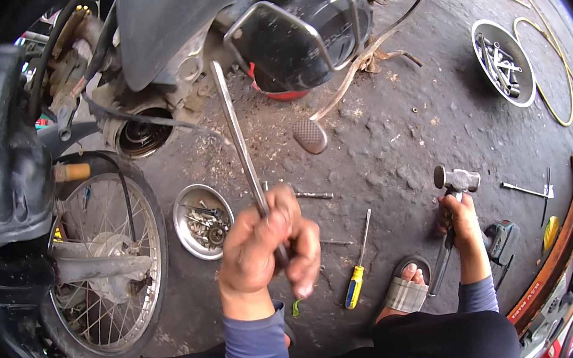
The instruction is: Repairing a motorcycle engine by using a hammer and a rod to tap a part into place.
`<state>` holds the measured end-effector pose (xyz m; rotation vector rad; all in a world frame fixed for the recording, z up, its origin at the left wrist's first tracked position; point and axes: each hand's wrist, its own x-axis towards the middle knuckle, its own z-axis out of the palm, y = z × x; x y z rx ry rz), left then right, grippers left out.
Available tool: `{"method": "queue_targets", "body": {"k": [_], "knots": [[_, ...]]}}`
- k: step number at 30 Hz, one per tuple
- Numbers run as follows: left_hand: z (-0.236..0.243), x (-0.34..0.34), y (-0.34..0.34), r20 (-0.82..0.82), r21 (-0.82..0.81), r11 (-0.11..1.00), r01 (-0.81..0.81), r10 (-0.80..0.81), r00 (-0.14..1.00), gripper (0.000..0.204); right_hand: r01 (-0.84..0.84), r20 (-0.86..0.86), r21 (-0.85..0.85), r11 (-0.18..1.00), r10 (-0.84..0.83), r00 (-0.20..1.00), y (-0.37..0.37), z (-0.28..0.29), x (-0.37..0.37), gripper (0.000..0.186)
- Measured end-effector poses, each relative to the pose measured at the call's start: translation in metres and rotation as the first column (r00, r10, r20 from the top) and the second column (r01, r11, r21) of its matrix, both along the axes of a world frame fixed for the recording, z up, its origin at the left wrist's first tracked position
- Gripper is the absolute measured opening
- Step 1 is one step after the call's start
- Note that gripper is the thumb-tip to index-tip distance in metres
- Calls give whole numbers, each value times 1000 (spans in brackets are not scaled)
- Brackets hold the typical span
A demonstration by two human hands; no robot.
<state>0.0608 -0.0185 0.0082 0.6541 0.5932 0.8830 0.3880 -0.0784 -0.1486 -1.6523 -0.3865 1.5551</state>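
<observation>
rough grey floor point(399, 122) spreads below. left hand point(264, 244) curls round a long steel bar point(235, 125); right hand point(460, 220) clenches a steel-headed hammer point(459, 179) high, likely for control.

Head view: wide fisheye camera, worn on the person's head, pointed steeply downward; forearms point(254, 347) admitted at lower edge; left hand point(264, 245) shown nearer to the lens, right hand point(459, 218) farther off; ground point(394, 143) viewed from above; edges bent toward a dark, rounded rim
</observation>
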Motion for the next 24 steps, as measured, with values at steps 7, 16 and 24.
{"method": "queue_targets", "body": {"k": [7, 16, 24], "knots": [[-7, 23, 42, 238, -146, 986, -74, 108, 965, 40, -217, 258, -141, 966, 248, 934, -46, 0, -14, 17], [-47, 9, 28, -332, 305, 866, -396, 486, 808, 48, -541, 653, -229, 809, 540, 531, -35, -2, -56, 26], [16, -54, 51, -755, 654, 527, 543, 409, 512, 35, -915, 971, -140, 378, -129, -202, 57, 254, -164, 33]]}}
